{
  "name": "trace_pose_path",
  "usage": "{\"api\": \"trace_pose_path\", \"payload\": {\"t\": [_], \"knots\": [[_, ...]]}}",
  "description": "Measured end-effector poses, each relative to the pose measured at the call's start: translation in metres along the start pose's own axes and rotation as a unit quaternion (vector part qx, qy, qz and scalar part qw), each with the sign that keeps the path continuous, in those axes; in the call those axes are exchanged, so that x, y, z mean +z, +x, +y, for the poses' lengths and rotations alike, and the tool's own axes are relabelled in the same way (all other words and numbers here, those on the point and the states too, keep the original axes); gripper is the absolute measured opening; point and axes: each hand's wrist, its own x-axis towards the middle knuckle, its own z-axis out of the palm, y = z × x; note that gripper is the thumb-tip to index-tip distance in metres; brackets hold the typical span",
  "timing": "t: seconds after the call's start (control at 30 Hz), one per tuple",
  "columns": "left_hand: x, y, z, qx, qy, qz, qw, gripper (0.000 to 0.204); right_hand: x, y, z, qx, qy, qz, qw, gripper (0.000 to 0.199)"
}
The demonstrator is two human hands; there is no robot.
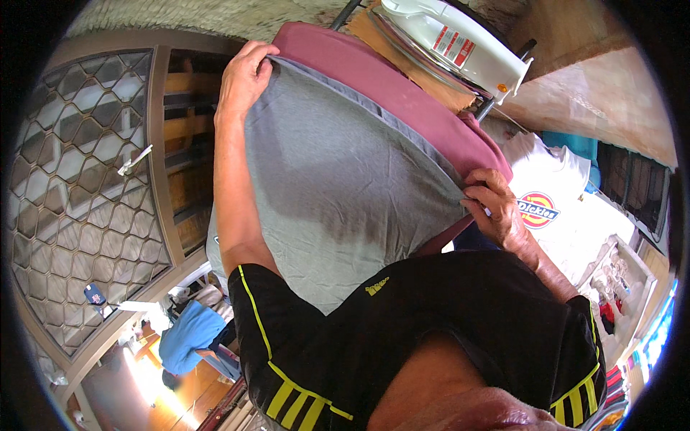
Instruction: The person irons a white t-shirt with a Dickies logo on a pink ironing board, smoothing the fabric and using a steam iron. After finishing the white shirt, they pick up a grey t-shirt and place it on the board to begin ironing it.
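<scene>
A grey cloth (323, 158) with a hemmed edge lies spread over a mauve padded board (388, 86) that looks like an ironing board. At the far left corner of that hem, my left hand (244, 80) is closed, pinching the cloth between thumb and fingers. My right hand (496, 205) pinches the opposite end of the same hem near the board's right side. Between my two hands the edge runs fairly straight on a slant. Small creases cross the cloth, and its near part hangs down toward my body.
Beyond the board, a white plastic appliance (453, 47) rests on a brown pad (402, 50) over a metal frame. A white T-shirt (546, 194) with a round print lies at the right, near a pale bin (625, 287) of clothes. A lattice metal gate (86, 194) stands left.
</scene>
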Motion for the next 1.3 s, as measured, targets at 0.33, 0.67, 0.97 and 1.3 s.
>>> {"api": "trace_pose_path", "payload": {"t": [0.33, 0.67, 0.97, 1.3], "knots": [[0.006, -0.009, -0.037, -0.032, -0.16, 0.073, 0.984, 0.017, 0.002, -0.008, 0.002, 0.045, 0.018, -0.03, 0.998, 0.027], [-0.061, -0.003, -0.062, -0.046, -0.133, -0.11, 0.984, 0.009, -0.006, -0.016, -0.005, 0.141, 0.041, -0.075, 0.986, 0.032], [-0.008, 0.036, -0.062, -0.072, -0.022, -0.15, 0.986, 0.011, 0.002, -0.02, 0.012, 0.021, -0.019, 0.005, 1.0, 0.028], [0.025, -0.17, 0.036, -0.033, 0.16, 0.236, 0.958, 0.034, -0.004, -0.015, 0.013, 0.056, 0.004, -0.065, 0.996, 0.02]]}}
